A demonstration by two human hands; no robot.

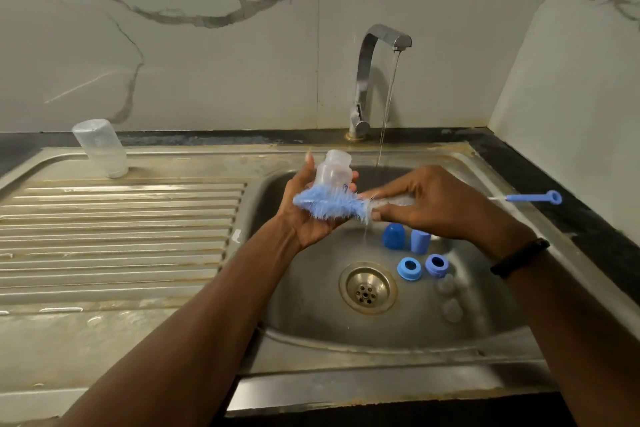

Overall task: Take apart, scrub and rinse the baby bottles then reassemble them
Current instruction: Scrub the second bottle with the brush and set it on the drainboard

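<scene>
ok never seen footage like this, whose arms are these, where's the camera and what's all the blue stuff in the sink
No machine here: a person wears a camera on the head, looking down at their own arms over a steel sink. The left hand holds a clear baby bottle; the right hand grips a blue bottle brush, scrubbing the bottle's outside. The tap is running. In the basin lie two blue caps, two blue screw rings and clear teats. A second bottle stands upside down on the drainboard; a thin brush lies on the rim.

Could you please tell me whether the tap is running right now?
On: a thin stream falls from the tap spout into the sink.
</scene>
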